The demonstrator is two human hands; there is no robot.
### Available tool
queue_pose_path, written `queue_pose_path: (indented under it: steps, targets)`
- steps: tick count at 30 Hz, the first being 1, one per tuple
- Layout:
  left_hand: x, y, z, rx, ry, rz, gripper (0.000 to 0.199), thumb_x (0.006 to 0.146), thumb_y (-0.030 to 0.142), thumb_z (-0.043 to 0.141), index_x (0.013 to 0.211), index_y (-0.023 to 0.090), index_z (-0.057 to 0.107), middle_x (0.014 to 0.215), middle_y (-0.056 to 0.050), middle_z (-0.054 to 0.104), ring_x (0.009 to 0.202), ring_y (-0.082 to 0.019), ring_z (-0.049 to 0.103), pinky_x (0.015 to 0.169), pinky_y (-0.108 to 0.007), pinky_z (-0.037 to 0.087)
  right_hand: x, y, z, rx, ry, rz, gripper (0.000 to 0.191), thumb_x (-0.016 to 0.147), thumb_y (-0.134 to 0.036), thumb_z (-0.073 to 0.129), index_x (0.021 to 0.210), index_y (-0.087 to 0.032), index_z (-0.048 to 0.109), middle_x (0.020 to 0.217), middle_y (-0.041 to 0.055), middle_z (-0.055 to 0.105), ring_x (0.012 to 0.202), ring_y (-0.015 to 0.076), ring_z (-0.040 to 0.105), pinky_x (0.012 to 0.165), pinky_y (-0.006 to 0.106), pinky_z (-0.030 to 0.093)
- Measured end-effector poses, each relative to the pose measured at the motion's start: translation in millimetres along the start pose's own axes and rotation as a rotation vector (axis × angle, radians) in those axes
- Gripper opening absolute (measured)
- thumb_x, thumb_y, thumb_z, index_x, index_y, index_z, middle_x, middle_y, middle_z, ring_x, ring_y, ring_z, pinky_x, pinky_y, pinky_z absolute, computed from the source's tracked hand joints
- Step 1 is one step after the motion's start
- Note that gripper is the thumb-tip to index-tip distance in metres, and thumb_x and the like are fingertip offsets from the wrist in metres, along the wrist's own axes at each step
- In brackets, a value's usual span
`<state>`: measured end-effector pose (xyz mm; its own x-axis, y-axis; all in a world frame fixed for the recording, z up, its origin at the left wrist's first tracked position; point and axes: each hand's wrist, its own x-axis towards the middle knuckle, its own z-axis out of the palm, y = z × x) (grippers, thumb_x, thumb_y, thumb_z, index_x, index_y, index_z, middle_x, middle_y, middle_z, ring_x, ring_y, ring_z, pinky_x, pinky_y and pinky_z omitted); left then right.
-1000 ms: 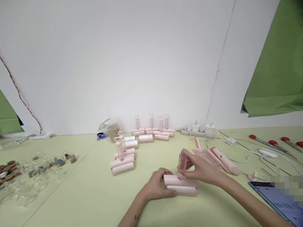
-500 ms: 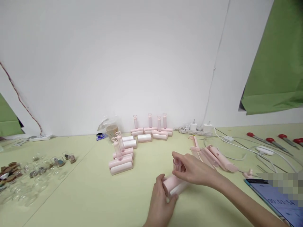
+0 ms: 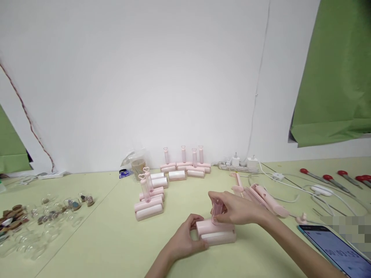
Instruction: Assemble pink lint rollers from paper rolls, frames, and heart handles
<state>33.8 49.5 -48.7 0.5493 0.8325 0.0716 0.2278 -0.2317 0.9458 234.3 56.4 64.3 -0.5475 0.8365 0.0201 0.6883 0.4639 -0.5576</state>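
Observation:
A pink roller holder with a white roll [image 3: 218, 236] rests on the table in front of me. My left hand [image 3: 189, 238] grips its left end between thumb and fingers. Above it, my right hand [image 3: 236, 207] is closed round the clear pink handle [image 3: 216, 212], which stands upright on the holder; the handle's top is hidden by my fingers. To the left stand two similar rollers with heart-topped handles [image 3: 145, 190], and several more stand by the wall [image 3: 194, 158].
White rolls [image 3: 177, 175] lie behind. Pink parts [image 3: 269, 200], cables, red-handled tools [image 3: 336, 182] and a phone [image 3: 333, 247] are at the right. Small glass domes [image 3: 52, 216] cover the left side; a power strip [image 3: 239, 168] lies by the wall.
The held roller has turned so its white roll faces me more and lies more level. My left hand has shifted left with it. The whole view has tilted slightly.

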Motion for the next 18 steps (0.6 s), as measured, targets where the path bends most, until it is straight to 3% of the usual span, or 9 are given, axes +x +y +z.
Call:
queue_pose_path:
  steps: [5, 9, 12, 15, 18]
  targets:
    - [14.8, 3.0, -21.5, 0.047, -0.154, 0.019, 0.057, 0.057, 0.021, 0.069, 0.108, 0.021, 0.043, 0.107, -0.002, 0.05, 0.1, -0.019, 0.046, 0.085, -0.029, 0.036, 11.0, 3.9, -6.4, 0.076, -0.111, -0.005, 0.027, 0.06, -0.019, 0.057, 0.062, -0.022, 0.03, 0.065, -0.0036, 0.059, 0.062, 0.0144, 0.055, 0.044, 0.019, 0.031]
    - [32.4, 2.6, -32.9, -0.09, -0.328, -0.024, 0.061, 0.05, 0.017, 0.073, 0.104, 0.019, 0.046, 0.104, -0.002, 0.049, 0.1, -0.019, 0.045, 0.085, -0.029, 0.035, 16.7, 8.0, 0.9, 0.117, -0.145, 0.01, 0.027, 0.057, -0.018, 0.06, 0.063, -0.021, 0.034, 0.062, -0.0042, 0.057, 0.064, 0.0159, 0.057, 0.044, 0.019, 0.033]
    - [27.8, -0.3, -26.8, -0.121, -0.263, -0.031, 0.058, 0.051, 0.015, 0.072, 0.103, 0.019, 0.045, 0.102, -0.002, 0.05, 0.098, -0.018, 0.046, 0.081, -0.027, 0.036, 12.5, 11.0, 5.9, 0.144, -0.13, 0.025, 0.023, 0.06, -0.02, 0.061, 0.068, -0.021, 0.039, 0.068, -0.0033, 0.059, 0.067, 0.0163, 0.057, 0.046, 0.02, 0.036]
    - [6.7, -1.2, -15.3, -0.091, -0.142, -0.022, 0.051, 0.06, 0.016, 0.065, 0.105, 0.02, 0.041, 0.101, -0.001, 0.051, 0.096, -0.018, 0.047, 0.079, -0.026, 0.037, -2.7, 16.5, -0.9, 0.201, -0.095, -0.017, 0.027, 0.065, -0.031, 0.062, 0.086, -0.022, 0.047, 0.091, 0.0004, 0.061, 0.083, 0.0177, 0.057, 0.065, 0.026, 0.044]
    - [-13.7, 0.1, -10.0, -0.024, -0.083, -0.055, 0.045, 0.067, 0.018, 0.057, 0.108, 0.021, 0.039, 0.1, -0.001, 0.053, 0.093, -0.017, 0.048, 0.08, -0.027, 0.037, -24.3, 34.8, -19.0, 0.179, 0.12, 0.008, 0.025, 0.076, -0.042, 0.05, 0.091, -0.022, 0.053, 0.096, 0.0028, 0.061, 0.087, 0.0181, 0.056, 0.073, 0.028, 0.043]
